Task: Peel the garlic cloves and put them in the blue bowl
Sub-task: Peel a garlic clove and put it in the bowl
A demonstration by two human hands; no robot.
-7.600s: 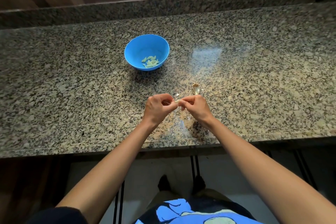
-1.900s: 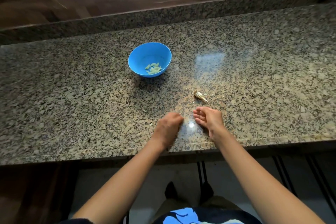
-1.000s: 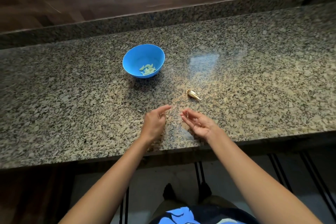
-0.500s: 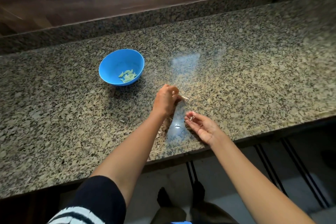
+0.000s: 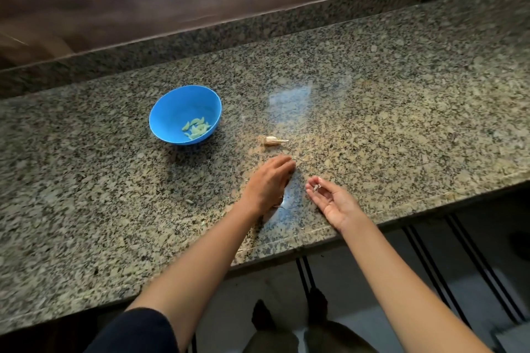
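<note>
A blue bowl (image 5: 172, 112) stands on the granite counter (image 5: 401, 112) and holds several pale peeled garlic cloves (image 5: 197, 129). An unpeeled garlic piece with a dry tip (image 5: 272, 141) lies on the counter to the bowl's right. My left hand (image 5: 268, 183) rests palm down just below that piece, fingers flat and together, with nothing visible in it. My right hand (image 5: 332, 200) is palm up near the counter's front edge, fingers apart, with small bits of garlic skin (image 5: 316, 187) lying on the fingertips.
Thin flakes of skin (image 5: 277, 205) lie by my left wrist. A raised granite ledge (image 5: 200, 37) and a wooden wall run behind the counter. The counter's front edge (image 5: 315, 243) is close under my forearms, with the floor and my feet below.
My left hand has pulled back from the garlic piece, which now lies uncovered on the counter. My right hand stays palm up with skin bits. The view has shifted a little.
</note>
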